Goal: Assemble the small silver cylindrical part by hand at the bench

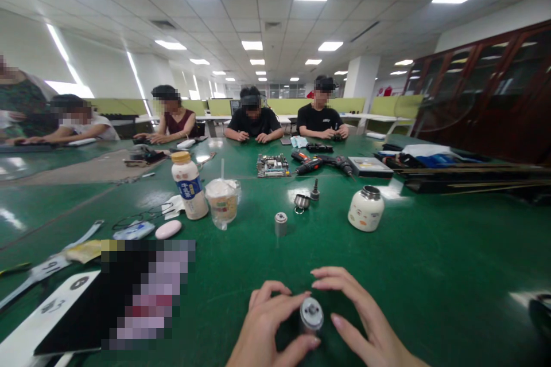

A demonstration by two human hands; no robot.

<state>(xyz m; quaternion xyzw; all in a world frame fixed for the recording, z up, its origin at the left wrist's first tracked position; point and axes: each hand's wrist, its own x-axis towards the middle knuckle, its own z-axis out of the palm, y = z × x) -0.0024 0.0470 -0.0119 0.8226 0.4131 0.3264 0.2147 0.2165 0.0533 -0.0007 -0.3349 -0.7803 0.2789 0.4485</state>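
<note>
A small silver cylindrical metal part (310, 314) stands on the green table (430, 275) near the front edge. My left hand (269, 327) grips its left side between thumb and fingers. My right hand (361, 321) curls round its right side, fingertips close to its top. Further back lie a second small metal cylinder (280, 222), a metal ring piece (301, 202) and a dark knob-like part (315, 190). A white round cup body with an open metal mouth (365, 209) stands to the right of them.
A milk bottle (189, 184), a lidded drink cup with a straw (222, 199), a pink pebble-shaped object (168, 229), a phone (86, 309), a circuit board (272, 165) and a power drill (322, 164) lie about. Several people sit along the far side.
</note>
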